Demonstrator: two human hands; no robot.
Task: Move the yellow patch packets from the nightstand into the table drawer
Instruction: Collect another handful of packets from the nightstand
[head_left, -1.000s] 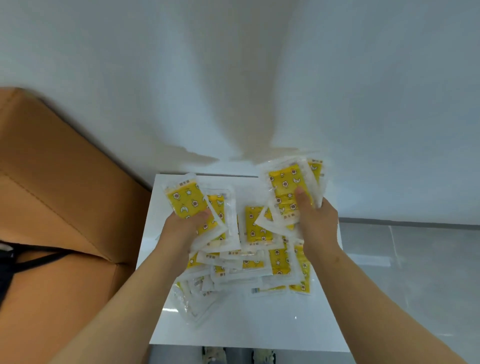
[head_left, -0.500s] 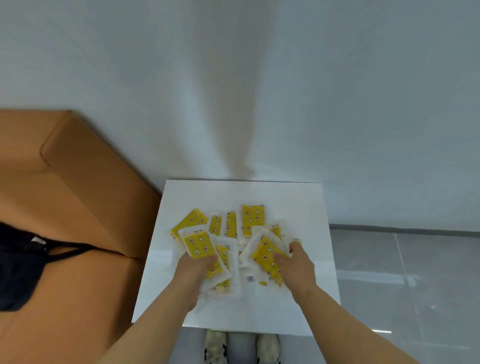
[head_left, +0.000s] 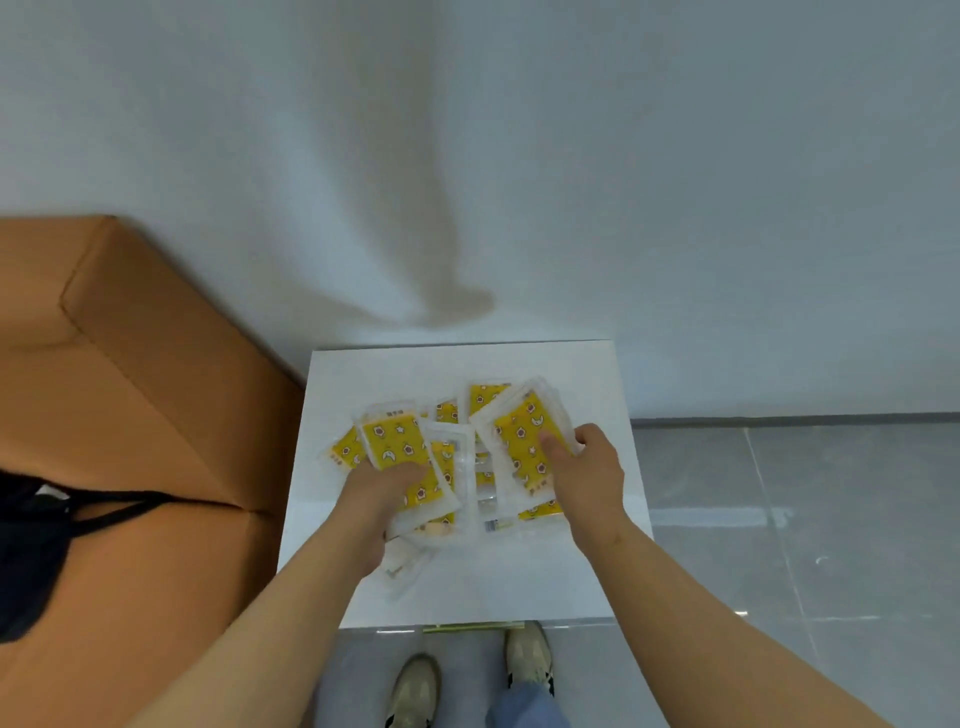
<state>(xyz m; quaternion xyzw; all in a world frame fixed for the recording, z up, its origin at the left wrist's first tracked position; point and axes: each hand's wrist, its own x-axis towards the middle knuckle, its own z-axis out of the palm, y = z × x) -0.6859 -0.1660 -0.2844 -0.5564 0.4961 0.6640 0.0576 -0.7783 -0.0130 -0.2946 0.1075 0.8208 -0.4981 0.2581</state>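
Packets (head_left: 525, 441) in both hands, writing unreadable

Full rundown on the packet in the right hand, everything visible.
The packet is a flat, clear-edged plastic pouch with a yellow insert printed with small cartoon figures, a moon and stars. It sits tilted, far end raised toward the wall, on top of the pile of packets on the white nightstand. The right hand pinches its right side, thumb on top.
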